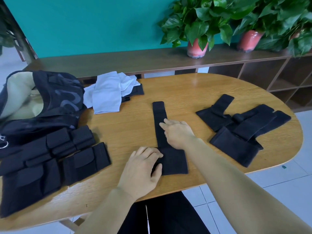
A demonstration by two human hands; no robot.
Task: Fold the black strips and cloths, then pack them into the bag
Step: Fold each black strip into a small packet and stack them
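A black strip (159, 112) with a wide pad at its near end lies in the middle of the wooden table (202, 92). My left hand (143, 168) rests on the pad's left edge, thumb against it. My right hand (179, 132) lies flat on the narrow part, fingers straight and pointing left. Several folded black strips (55, 159) are stacked at the near left. More unfolded black strips (243, 129) lie in a heap at the right. The black bag (50, 102) with a beige lining stands open at the far left.
White cloths (108, 92) lie crumpled beside the bag, over another black piece (138, 89). A low wooden shelf (135, 59) with potted plants (197, 48) runs behind the table. Tiled floor shows at the right.
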